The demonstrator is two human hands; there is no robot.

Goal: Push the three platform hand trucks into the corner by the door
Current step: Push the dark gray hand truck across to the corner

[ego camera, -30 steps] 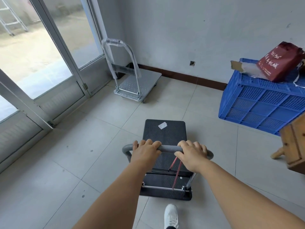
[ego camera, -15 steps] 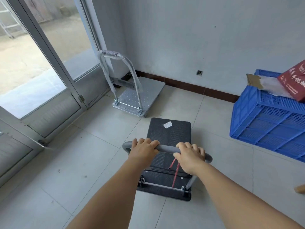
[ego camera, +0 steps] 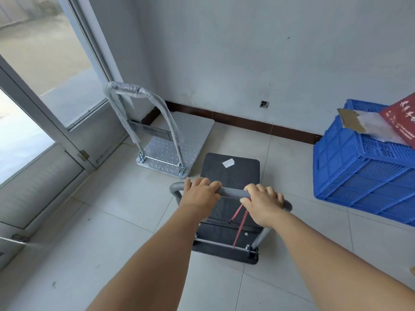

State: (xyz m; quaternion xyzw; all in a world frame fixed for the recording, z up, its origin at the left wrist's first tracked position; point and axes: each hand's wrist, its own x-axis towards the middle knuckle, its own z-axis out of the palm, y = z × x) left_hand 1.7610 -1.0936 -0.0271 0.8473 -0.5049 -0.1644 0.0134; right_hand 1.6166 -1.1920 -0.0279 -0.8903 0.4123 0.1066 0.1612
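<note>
Door (ego camera: 56,90): we see it glazed, at our left.
Silver truck (ego camera: 179,142): parked in the corner, between door and wall.
Black truck (ego camera: 231,176): just behind the silver one, near its right.
Handle (ego camera: 231,192): our left hand (ego camera: 199,195) and right hand (ego camera: 262,203) both curl around it.

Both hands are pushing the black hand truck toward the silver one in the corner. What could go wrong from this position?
1. The black hand truck is already close beside the silver hand truck; pushed straight on, its front corner may hit that deck.
2. The red cord hangs loose from the handle and could perhaps snag near the wheels.
3. The blue crate narrows the room for steering right.
</note>
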